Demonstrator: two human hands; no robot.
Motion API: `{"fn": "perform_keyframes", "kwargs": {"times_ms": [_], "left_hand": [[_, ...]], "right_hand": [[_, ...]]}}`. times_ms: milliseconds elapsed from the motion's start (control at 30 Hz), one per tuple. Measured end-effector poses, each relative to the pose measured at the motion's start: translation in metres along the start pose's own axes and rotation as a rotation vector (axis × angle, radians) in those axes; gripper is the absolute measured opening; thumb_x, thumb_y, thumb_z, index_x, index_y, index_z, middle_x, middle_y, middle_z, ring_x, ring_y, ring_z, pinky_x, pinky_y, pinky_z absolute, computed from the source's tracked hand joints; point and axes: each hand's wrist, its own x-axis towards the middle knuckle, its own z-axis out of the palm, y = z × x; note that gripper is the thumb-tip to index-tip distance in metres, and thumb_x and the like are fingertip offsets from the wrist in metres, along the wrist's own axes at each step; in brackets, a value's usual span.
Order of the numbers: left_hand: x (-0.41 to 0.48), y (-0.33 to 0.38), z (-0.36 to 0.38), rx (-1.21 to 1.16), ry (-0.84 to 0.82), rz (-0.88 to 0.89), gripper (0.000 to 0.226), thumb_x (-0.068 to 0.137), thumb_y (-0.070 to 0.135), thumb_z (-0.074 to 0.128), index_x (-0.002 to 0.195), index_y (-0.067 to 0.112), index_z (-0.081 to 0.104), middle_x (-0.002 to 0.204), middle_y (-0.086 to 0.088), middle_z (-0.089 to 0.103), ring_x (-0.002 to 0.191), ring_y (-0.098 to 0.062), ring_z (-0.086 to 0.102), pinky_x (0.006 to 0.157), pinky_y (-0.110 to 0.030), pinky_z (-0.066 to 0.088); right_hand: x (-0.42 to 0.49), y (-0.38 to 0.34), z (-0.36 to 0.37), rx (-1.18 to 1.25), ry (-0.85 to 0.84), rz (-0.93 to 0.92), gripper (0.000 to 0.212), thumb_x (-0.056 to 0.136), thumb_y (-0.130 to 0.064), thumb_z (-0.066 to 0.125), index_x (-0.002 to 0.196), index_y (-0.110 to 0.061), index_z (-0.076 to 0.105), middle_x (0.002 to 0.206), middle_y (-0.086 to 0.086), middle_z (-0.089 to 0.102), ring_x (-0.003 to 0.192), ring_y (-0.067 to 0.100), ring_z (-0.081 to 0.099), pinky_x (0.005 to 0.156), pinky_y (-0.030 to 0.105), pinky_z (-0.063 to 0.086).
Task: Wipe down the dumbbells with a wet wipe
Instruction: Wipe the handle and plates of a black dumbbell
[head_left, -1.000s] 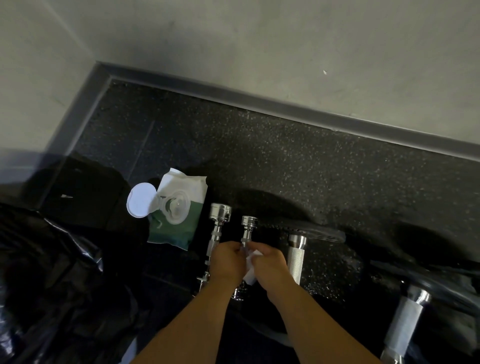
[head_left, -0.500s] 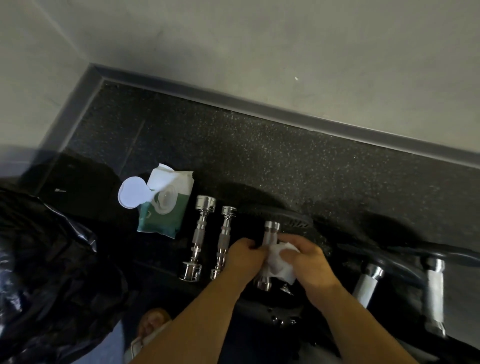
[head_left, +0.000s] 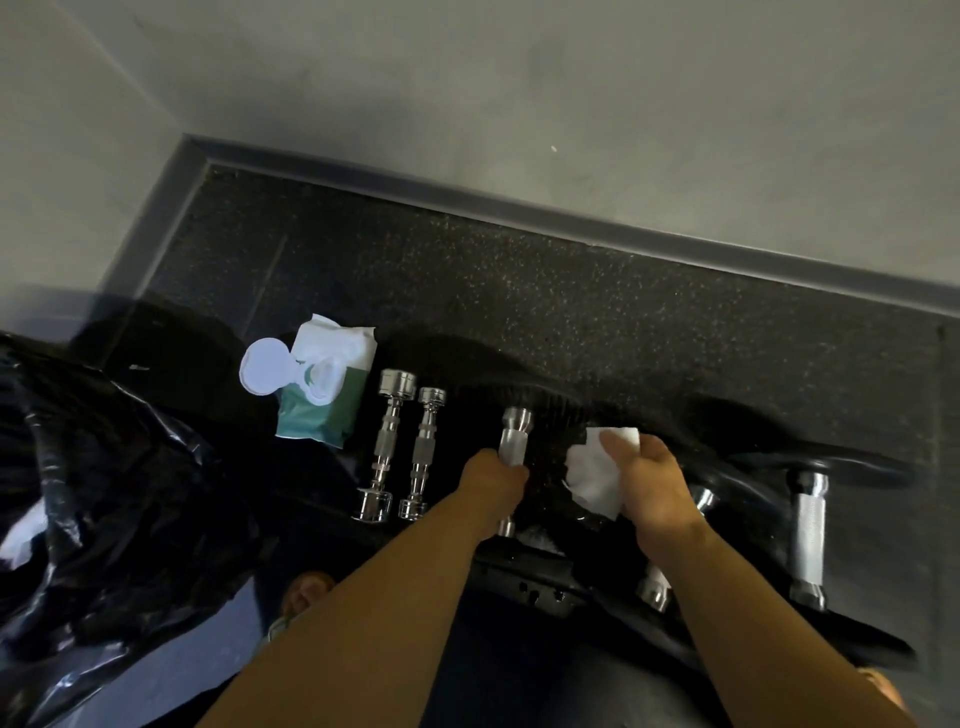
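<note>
My left hand (head_left: 496, 480) grips the chrome handle (head_left: 514, 441) of a dumbbell with black plates that lies on the dark floor. My right hand (head_left: 649, 483) holds a crumpled white wet wipe (head_left: 595, 470) just right of that handle, over the black plate. Two small chrome dumbbells (head_left: 387, 441) (head_left: 423, 452) lie side by side to the left. Further right, two more black-plate dumbbells show chrome handles (head_left: 808, 525) (head_left: 701, 501), the nearer one partly hidden by my right forearm.
A green and white wet wipe pack (head_left: 332, 405) with its round lid flipped open lies left of the small dumbbells. A black plastic bag (head_left: 104, 493) fills the left side. Grey walls and a baseboard (head_left: 519, 205) bound the speckled rubber floor (head_left: 519, 301).
Both hands moved from the small chrome dumbbells to the black-plate dumbbell. My left hand took hold of its handle, and my right hand carried the wipe off to the right of the handle.
</note>
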Motion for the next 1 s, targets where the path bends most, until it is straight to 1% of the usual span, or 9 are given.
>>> {"fn": "perform_keyframes", "kwargs": {"times_ms": [167, 333, 433, 500, 567, 667, 800, 933, 1000], "left_hand": [[-0.052, 0.023, -0.014, -0.054, -0.005, 0.096, 0.026, 0.093, 0.010, 0.053, 0.116, -0.002, 0.054, 0.085, -0.010, 0.056, 0.068, -0.013, 0.053, 0.054, -0.019, 0.044], [-0.121, 0.057, -0.028, -0.088, -0.033, 0.193, 0.017, 0.090, 0.008, 0.053, 0.099, -0.002, 0.063, 0.075, -0.009, 0.055, 0.063, -0.015, 0.051, 0.053, -0.023, 0.041], [-0.168, 0.073, -0.035, -0.109, -0.058, 0.228, 0.011, 0.090, 0.008, 0.054, 0.086, 0.011, 0.065, 0.074, -0.006, 0.060, 0.063, -0.014, 0.056, 0.048, -0.020, 0.045], [-0.193, 0.079, -0.037, -0.140, -0.055, 0.250, 0.012, 0.090, 0.009, 0.055, 0.089, 0.011, 0.066, 0.078, -0.007, 0.063, 0.064, -0.015, 0.058, 0.048, -0.020, 0.046], [-0.215, 0.082, -0.037, -0.163, -0.041, 0.253, 0.011, 0.090, 0.010, 0.057, 0.096, 0.010, 0.067, 0.082, -0.008, 0.065, 0.065, -0.016, 0.058, 0.050, -0.023, 0.046], [-0.244, 0.079, -0.031, -0.225, -0.081, 0.251, 0.015, 0.092, 0.006, 0.056, 0.101, 0.008, 0.067, 0.082, -0.005, 0.066, 0.065, -0.013, 0.060, 0.048, -0.019, 0.043], [-0.286, 0.074, -0.024, -0.297, -0.150, 0.262, 0.019, 0.082, 0.020, 0.063, 0.097, 0.008, 0.065, 0.093, -0.013, 0.067, 0.087, -0.025, 0.065, 0.076, -0.037, 0.056], [-0.326, 0.084, -0.019, -0.441, -0.189, 0.141, 0.031, 0.100, 0.019, 0.047, 0.070, 0.010, 0.051, 0.069, -0.005, 0.051, 0.061, -0.015, 0.050, 0.057, -0.023, 0.041], [-0.339, 0.090, -0.017, -0.497, -0.149, 0.151, 0.037, 0.100, 0.016, 0.047, 0.065, 0.007, 0.048, 0.063, -0.005, 0.047, 0.056, -0.016, 0.047, 0.052, -0.022, 0.039]], "right_hand": [[-0.044, -0.035, -0.008, -0.012, -0.071, -0.077, 0.032, 0.099, -0.038, 0.040, 0.115, -0.014, 0.055, 0.105, 0.011, 0.064, 0.098, 0.028, 0.063, 0.094, 0.047, 0.049], [-0.095, -0.072, -0.012, -0.192, -0.088, -0.107, 0.054, 0.099, -0.045, 0.033, 0.138, -0.009, 0.045, 0.132, 0.015, 0.052, 0.119, 0.028, 0.050, 0.100, 0.036, 0.036], [-0.141, -0.094, -0.017, -0.284, -0.113, -0.137, 0.044, 0.095, -0.050, 0.038, 0.117, -0.018, 0.060, 0.115, 0.007, 0.059, 0.099, 0.022, 0.054, 0.096, 0.039, 0.041], [-0.167, -0.104, -0.024, -0.220, -0.159, -0.086, 0.039, 0.081, -0.053, 0.044, 0.087, -0.021, 0.066, 0.093, 0.007, 0.066, 0.085, 0.025, 0.059, 0.095, 0.045, 0.046], [-0.196, -0.117, -0.033, -0.107, -0.205, -0.068, 0.040, 0.076, -0.049, 0.042, 0.071, -0.017, 0.063, 0.072, 0.008, 0.066, 0.069, 0.025, 0.060, 0.081, 0.038, 0.050], [-0.232, -0.136, -0.047, -0.023, -0.273, -0.041, 0.035, 0.086, -0.029, 0.036, 0.074, -0.009, 0.061, 0.061, 0.009, 0.064, 0.053, 0.023, 0.058, 0.056, 0.028, 0.048], [-0.273, -0.151, -0.051, -0.064, -0.294, -0.070, 0.020, 0.083, -0.014, 0.040, 0.082, -0.004, 0.057, 0.079, 0.018, 0.062, 0.068, 0.030, 0.059, 0.061, 0.033, 0.050], [-0.311, -0.152, -0.050, -0.227, -0.300, -0.291, 0.017, 0.088, -0.002, 0.055, 0.076, 0.002, 0.067, 0.075, 0.022, 0.068, 0.070, 0.033, 0.063, 0.072, 0.049, 0.048], [-0.321, -0.146, -0.049, -0.262, -0.255, -0.462, 0.015, 0.088, -0.007, 0.064, 0.078, 0.000, 0.071, 0.077, 0.020, 0.072, 0.067, 0.028, 0.065, 0.070, 0.047, 0.053]]}}
